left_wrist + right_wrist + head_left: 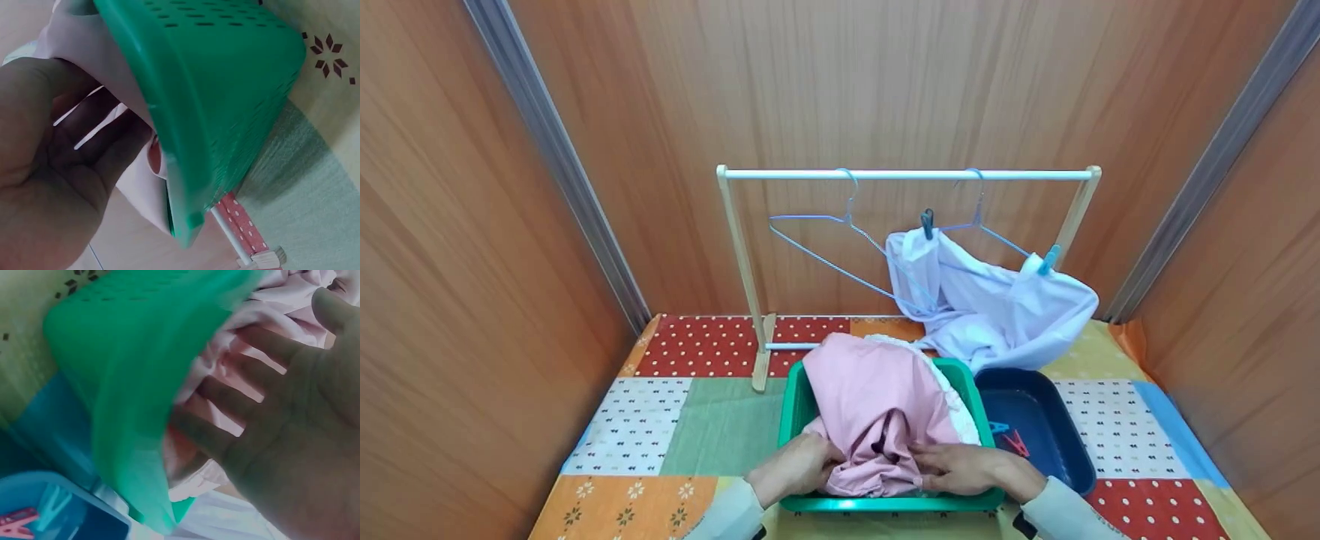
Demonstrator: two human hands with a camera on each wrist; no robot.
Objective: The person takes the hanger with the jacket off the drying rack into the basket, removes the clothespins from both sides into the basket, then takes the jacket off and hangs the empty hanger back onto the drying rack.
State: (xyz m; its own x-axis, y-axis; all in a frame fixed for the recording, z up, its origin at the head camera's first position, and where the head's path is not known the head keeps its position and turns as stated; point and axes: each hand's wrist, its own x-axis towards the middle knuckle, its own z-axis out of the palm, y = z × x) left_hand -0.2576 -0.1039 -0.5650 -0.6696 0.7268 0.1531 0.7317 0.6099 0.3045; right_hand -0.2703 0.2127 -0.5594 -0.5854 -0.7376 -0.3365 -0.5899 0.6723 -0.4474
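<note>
My right hand [960,469] lies with its fingers straight and spread against a crumpled pink fabric garment [877,390], gripping none of it. My left hand [802,466] reaches in at the garment's other side, fingers loosely bent; their tips are hidden, so I cannot tell whether they pinch the cloth. The garment sits heaped in a green plastic basket [885,504] with slotted walls, rising above its rim. Just beside the basket, on my right, a dark blue rectangular tray [1039,405] holds a blue clothespin [999,427] and a red one [1017,444]. Behind, a thin blue wire hanger [825,259] hangs bare from a white-barred rack [907,175], near a white cloth [1005,315] pegged to another hanger.
</note>
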